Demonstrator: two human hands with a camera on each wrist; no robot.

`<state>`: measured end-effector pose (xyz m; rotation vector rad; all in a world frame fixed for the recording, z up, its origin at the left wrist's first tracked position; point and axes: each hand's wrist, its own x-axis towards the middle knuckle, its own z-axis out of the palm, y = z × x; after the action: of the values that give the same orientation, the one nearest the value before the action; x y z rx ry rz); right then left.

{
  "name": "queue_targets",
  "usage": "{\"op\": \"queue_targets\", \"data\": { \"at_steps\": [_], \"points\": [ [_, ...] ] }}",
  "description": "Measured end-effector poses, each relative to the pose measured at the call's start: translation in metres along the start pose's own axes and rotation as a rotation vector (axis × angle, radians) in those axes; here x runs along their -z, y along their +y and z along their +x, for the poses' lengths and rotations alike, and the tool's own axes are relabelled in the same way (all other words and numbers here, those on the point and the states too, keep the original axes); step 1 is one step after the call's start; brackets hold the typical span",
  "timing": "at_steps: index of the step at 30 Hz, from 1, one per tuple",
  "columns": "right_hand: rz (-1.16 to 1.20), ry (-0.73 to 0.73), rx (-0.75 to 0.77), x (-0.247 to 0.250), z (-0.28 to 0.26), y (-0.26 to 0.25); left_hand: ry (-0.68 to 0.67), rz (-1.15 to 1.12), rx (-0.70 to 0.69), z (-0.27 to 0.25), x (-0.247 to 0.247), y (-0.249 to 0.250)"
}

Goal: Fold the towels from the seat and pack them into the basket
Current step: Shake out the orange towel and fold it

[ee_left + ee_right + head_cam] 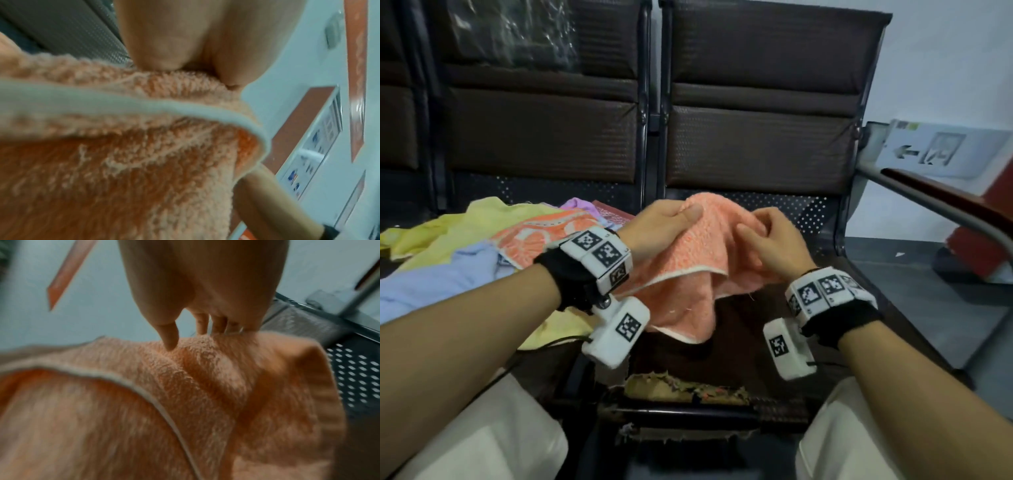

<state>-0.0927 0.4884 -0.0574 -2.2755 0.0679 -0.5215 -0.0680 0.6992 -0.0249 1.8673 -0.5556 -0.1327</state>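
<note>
A fluffy orange towel (698,270) with a pale hem hangs bunched above the right brown seat (722,353), held up between both hands. My left hand (671,219) pinches its upper left edge, thumb on top; the left wrist view shows the towel (123,162) under that hand (185,48). My right hand (770,236) grips the towel's right side with curled fingers; in the right wrist view its fingertips (170,340) dig into the towel (205,386). A heap of other towels (469,240), yellow, light blue, orange-patterned and purple, lies on the left seat. No basket is in view.
Dark seat backs (756,102) rise behind the towels. A metal and wood armrest (935,202) runs along the right, with a white box (941,147) behind it. The seat's torn front edge (681,390) is near my knees. Grey floor (928,291) lies to the right.
</note>
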Motion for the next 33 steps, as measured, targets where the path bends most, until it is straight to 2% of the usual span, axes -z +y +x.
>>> {"op": "queue_targets", "data": {
  "at_steps": [3,7,10,13,14,17,18,20,22,23,25,27,29,33],
  "points": [
    [0.116,-0.082,0.153,0.002,-0.017,-0.019,-0.022,-0.180,0.055,-0.004,-0.001,0.006],
    [0.231,-0.316,0.240,0.008,-0.035,-0.038,0.001,-0.292,0.145,-0.008,-0.005,0.008],
    [0.194,-0.370,0.274,0.008,-0.040,-0.043,0.020,-0.330,0.191,-0.008,-0.005,0.007],
    [0.116,-0.346,0.321,0.005,-0.040,-0.043,-0.002,-0.336,0.226,-0.007,-0.006,0.002],
    [0.089,-0.319,0.326,0.004,-0.039,-0.042,0.018,-0.237,0.207,-0.006,-0.007,0.000],
    [0.036,-0.214,0.258,0.001,-0.031,-0.038,0.166,0.378,0.047,-0.002,-0.008,-0.009],
    [0.009,-0.173,0.225,0.000,-0.029,-0.036,0.204,0.460,-0.019,-0.003,-0.007,-0.010],
    [0.003,-0.109,0.143,-0.004,-0.025,-0.031,0.144,0.414,-0.053,-0.004,-0.005,-0.011],
    [0.049,-0.066,0.077,-0.008,-0.022,-0.030,-0.037,0.254,0.005,-0.008,-0.005,-0.011],
    [0.088,-0.063,0.059,-0.010,-0.021,-0.030,-0.130,0.262,0.018,-0.011,-0.007,-0.013],
    [0.171,-0.084,0.057,-0.011,-0.020,-0.032,-0.225,0.471,-0.035,-0.015,-0.011,-0.019],
    [0.204,-0.101,0.066,-0.012,-0.019,-0.030,-0.233,0.615,-0.092,-0.018,-0.013,-0.024],
    [0.246,-0.092,0.044,-0.010,-0.016,-0.029,-0.220,0.655,-0.098,-0.019,-0.009,-0.028],
    [0.435,0.098,-0.082,0.004,-0.008,-0.022,-0.216,0.778,-0.033,-0.018,0.003,-0.037]
  ]
}}
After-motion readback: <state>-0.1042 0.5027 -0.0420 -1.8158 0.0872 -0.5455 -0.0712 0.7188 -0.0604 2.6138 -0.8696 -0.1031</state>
